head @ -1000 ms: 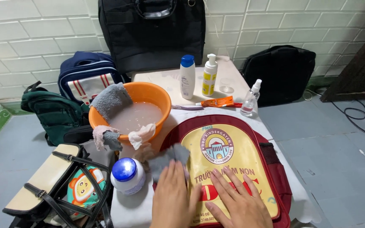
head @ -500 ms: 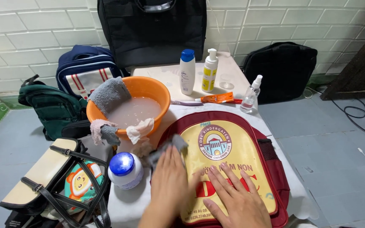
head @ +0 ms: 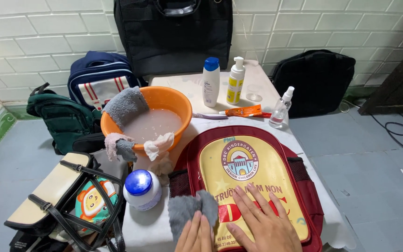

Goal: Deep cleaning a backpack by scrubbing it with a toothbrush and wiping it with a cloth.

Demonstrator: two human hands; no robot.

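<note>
Your left hand (head: 196, 234) presses a grey cloth (head: 190, 211) flat against the lower left edge of the backpack (head: 246, 182), fingers together on top of the rag rather than curled round it. Your right hand (head: 264, 224) lies spread, palm down, on the yellow front panel and steadies the bag. It grips nothing.

This looks like the wiping step, with the cloth working the glossy panel near its maroon border. The next stroke calls for firm, even pressure while the right hand keeps the bag from sliding on the table (head: 197, 86).

The panel is smooth and shiny, probably a coated vinyl, with a round printed emblem. The sides are maroon fabric with mesh pockets. The cloth is soft, napped and crumpled.

Just left of the cloth stands a squat white jar with a blue lid (head: 142, 188). Beyond it sits an orange plastic basin (head: 183, 109) of cloudy water with rags draped over its rim. Farther back stand two bottles (head: 211, 81), a small spray bottle (head: 281, 108) and an orange tube (head: 243, 111).
</note>
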